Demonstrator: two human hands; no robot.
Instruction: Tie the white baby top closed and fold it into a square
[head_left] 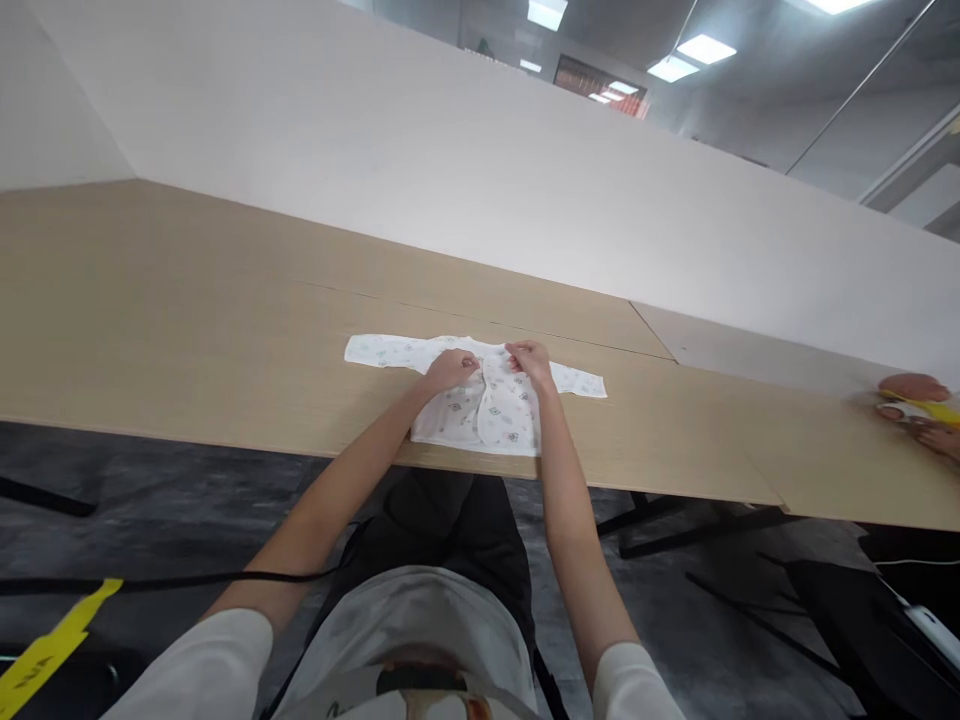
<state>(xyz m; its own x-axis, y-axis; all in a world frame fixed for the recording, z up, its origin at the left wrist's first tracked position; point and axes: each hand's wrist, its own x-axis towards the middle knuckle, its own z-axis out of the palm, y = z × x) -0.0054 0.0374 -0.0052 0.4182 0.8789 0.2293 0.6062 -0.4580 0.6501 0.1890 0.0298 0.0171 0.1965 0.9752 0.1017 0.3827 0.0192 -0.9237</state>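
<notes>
A white long-sleeved baby shirt (459,425) with small printed figures lies spread on the wooden table, sleeves stretched out to both sides and its front opening running down the middle. My left hand (452,369) rests over the upper chest beside that opening, its fingers curled closed at the fabric. Near the collar on the other side, my right hand (530,360) has thumb and fingers pinched together at the cloth. The small bits of cloth between the fingertips are too small to make out.
The pale wooden table (187,310) runs along a white partition (420,150), with its near edge just below the shirt. At the far right is a doll-like object (913,388) with yellow on it, beside another person's hand (937,437). A black chair (847,610) stands lower right.
</notes>
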